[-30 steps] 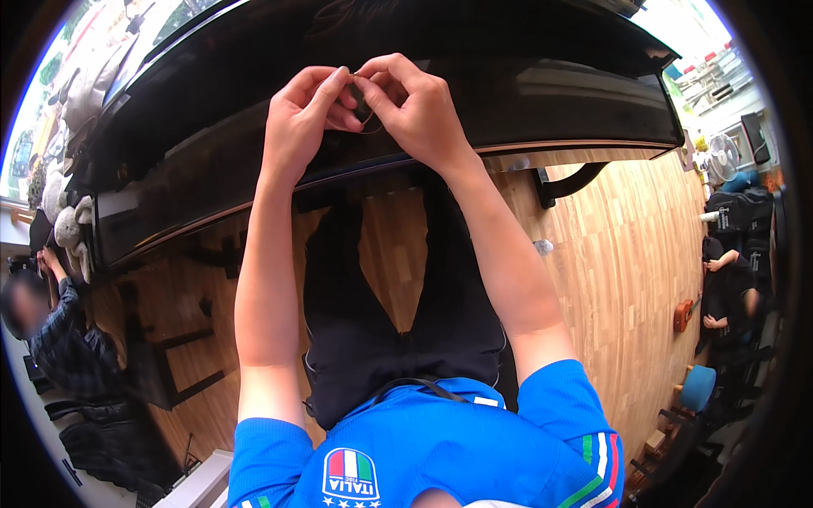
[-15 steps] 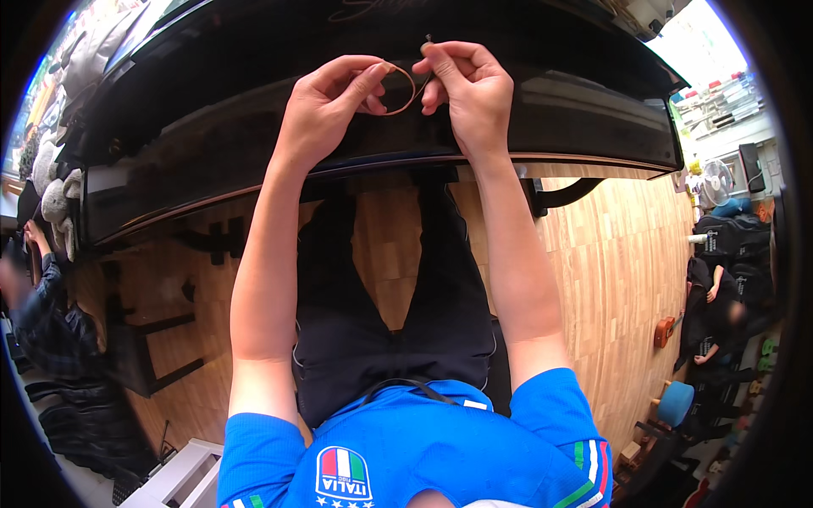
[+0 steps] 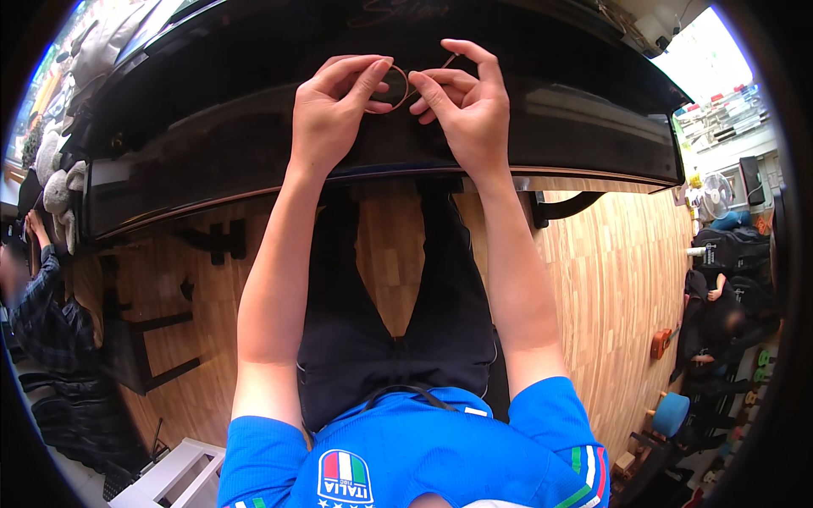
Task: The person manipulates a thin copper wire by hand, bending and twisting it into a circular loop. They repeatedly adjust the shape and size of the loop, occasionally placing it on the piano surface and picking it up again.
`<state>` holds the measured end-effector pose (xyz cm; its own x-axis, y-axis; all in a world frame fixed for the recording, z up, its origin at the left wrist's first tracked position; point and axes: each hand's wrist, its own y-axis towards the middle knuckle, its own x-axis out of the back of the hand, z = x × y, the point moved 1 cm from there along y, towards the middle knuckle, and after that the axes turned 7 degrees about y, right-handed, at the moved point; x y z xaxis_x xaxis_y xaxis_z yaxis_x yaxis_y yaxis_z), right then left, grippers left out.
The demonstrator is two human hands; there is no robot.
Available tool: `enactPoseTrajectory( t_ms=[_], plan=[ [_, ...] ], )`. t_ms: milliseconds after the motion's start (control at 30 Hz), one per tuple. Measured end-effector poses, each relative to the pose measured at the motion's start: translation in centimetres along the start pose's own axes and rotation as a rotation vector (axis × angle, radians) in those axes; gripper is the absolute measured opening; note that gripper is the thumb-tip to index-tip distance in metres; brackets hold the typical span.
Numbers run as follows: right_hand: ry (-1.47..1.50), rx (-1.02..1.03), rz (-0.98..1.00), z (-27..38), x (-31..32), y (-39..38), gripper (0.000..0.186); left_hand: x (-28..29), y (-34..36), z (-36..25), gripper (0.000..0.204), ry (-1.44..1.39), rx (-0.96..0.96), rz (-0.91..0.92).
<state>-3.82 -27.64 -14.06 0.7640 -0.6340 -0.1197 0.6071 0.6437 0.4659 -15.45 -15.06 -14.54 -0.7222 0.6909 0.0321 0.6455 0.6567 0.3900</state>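
My left hand (image 3: 334,110) pinches a thin copper-coloured loop (image 3: 405,95) of wire or cord between thumb and fingers, above the glossy black piano (image 3: 584,102). My right hand (image 3: 470,114) is just right of it, thumb and a finger pinched on the right side of the loop, with the index finger raised and curved. A straight end of the cord runs up toward that raised fingertip; whether it touches is too small to tell. Both forearms reach up over my dark-trousered legs.
Plush toys (image 3: 58,190) are at the piano's left end; beyond them is a person in plaid (image 3: 34,288). At right are a white fan (image 3: 716,193), a person in black (image 3: 711,326), an orange ukulele or small guitar (image 3: 660,344) and a blue stool (image 3: 669,413).
My hands parted and the loop opened out; since then my right hand has come back lower and nearer the left, pinching the loop with its index finger lifted.
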Motion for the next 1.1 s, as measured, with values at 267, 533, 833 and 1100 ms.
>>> enactPoseTrajectory(
  t_ms=[267, 533, 833, 1100],
  plan=[
    [-0.04, 0.038, -0.08, -1.4, 0.1, 0.3, 0.028, 0.2, 0.0, 0.0, 0.023, -0.03, 0.023, -0.009],
    [-0.158, 0.06, 0.093, -1.4, -0.2, 0.1, 0.032, -0.2, -0.1, -0.1, 0.02, 0.023, -0.078, 0.019],
    [-0.113, 0.069, -0.065, -0.7, -0.4, -0.2, 0.03, 0.2, -0.2, -0.1, 0.024, 0.0, 0.025, 0.024],
    [-0.299, 0.203, 0.1, -1.0, -0.6, -0.1, 0.022, -0.1, -0.4, -0.2, 0.02, 0.012, -0.027, 0.007]
  ],
)
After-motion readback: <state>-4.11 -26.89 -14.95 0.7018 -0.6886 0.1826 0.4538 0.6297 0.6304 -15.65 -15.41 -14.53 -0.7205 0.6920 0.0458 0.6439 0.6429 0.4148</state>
